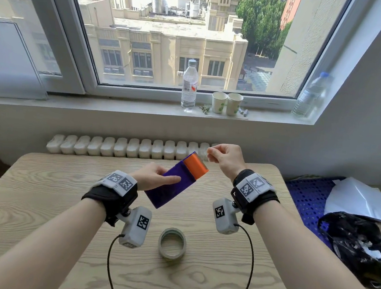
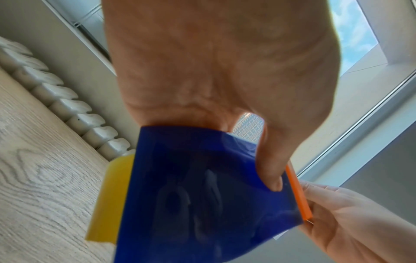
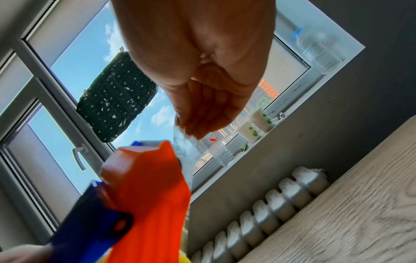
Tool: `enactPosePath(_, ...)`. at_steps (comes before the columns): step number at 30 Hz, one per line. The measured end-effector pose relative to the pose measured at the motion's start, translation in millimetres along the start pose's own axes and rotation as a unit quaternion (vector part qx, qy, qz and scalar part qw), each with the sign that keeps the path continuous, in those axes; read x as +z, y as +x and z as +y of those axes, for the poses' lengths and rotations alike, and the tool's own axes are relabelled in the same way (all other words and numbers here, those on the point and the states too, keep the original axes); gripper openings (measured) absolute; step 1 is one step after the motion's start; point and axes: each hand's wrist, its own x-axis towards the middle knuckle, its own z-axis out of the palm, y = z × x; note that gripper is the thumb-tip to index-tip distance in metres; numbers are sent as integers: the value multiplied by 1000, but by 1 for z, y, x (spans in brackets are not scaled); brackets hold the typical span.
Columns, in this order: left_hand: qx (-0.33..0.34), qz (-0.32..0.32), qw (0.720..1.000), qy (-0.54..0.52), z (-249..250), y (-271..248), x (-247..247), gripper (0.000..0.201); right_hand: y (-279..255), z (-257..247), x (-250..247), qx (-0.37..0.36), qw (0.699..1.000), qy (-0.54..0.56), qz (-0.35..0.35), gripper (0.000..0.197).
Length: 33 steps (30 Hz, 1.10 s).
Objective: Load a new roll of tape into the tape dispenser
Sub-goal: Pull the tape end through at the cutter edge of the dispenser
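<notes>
My left hand (image 1: 153, 178) grips a blue tape dispenser (image 1: 169, 186) with an orange cutter end (image 1: 195, 166), held tilted above the wooden table (image 1: 53, 201). In the left wrist view the thumb lies across the dispenser's blue side (image 2: 202, 186); a yellow part (image 2: 112, 195) shows at its left. My right hand (image 1: 223, 157) is just past the cutter and pinches the end of a clear tape strip (image 3: 183, 144) that runs up from the orange cutter (image 3: 148, 186). A nearly empty tape roll (image 1: 172, 243) lies flat on the table near me.
A white radiator (image 1: 127, 148) runs behind the table. On the windowsill stand a water bottle (image 1: 189, 86), two paper cups (image 1: 226, 103) and another bottle (image 1: 311, 97). To the right lie a blue perforated mat (image 1: 306, 200), white paper and a black plastic bag (image 1: 355, 246).
</notes>
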Motion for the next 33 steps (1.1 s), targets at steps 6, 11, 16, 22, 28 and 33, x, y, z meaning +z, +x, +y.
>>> enactPosePath(6,-17,28,999,35,4,0,1,35,-2,-3,6,-32,999,-21,-4,20)
enactPosePath(11,-21,28,999,32,3,0,2,34,-5,-4,4,-38,999,-27,-5,12)
enactPosePath(16,-18,22,999,16,2,-1,4,37,-5,-3,2,-37,999,-22,-4,10)
enactPosePath(22,-34,32,999,5,4,0,6,36,-6,-3,2,-52,998,-16,-22,16)
enactPosePath(28,-38,50,998,6,10,2,5,34,-9,-8,-1,-86,994,-38,-60,10)
enactPosePath(33,-36,69,997,25,10,3,4,39,-7,-4,1,-106,991,-67,-57,10)
